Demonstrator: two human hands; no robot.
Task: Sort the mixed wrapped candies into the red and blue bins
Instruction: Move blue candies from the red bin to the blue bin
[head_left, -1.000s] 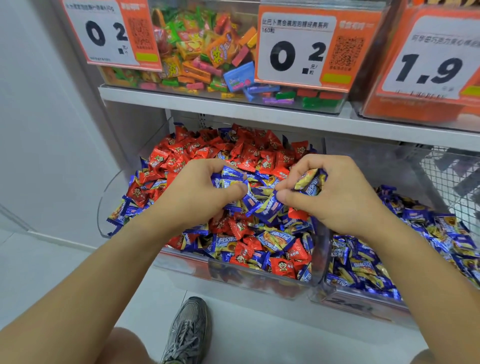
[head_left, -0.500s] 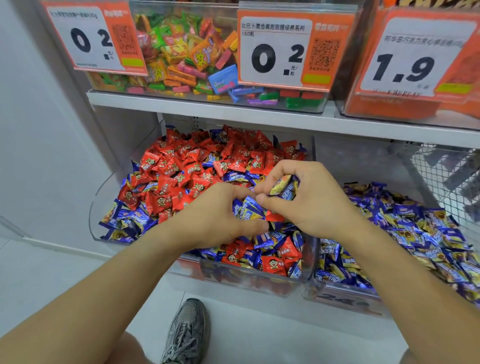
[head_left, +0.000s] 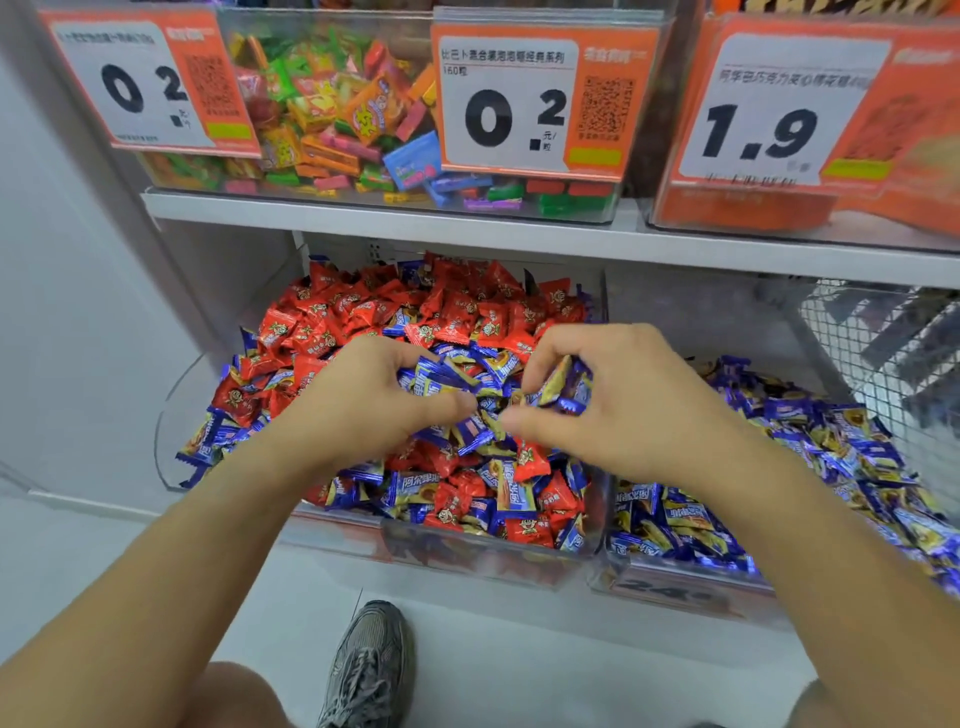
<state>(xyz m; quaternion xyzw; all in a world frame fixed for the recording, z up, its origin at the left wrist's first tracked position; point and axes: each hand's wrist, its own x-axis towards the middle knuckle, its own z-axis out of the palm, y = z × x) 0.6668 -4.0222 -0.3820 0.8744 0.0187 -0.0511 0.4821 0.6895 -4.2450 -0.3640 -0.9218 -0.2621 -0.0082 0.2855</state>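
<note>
A clear bin on the lower shelf holds red wrapped candies mixed with blue wrapped candies. To its right a second clear bin holds only blue candies. Both hands are over the middle of the mixed pile. My left hand grips a bunch of blue candies in curled fingers. My right hand holds several blue candies between fingers and thumb. The thumbs almost meet.
An upper shelf carries a clear bin of assorted coloured candies with orange price tags. A wire mesh basket stands at the far right. A grey sneaker rests on the white floor below.
The view has tilted down slightly. Both hands stay over the mixed pile, and their thumbs, touching before, have drawn a little apart, each hand still holding blue candies.
</note>
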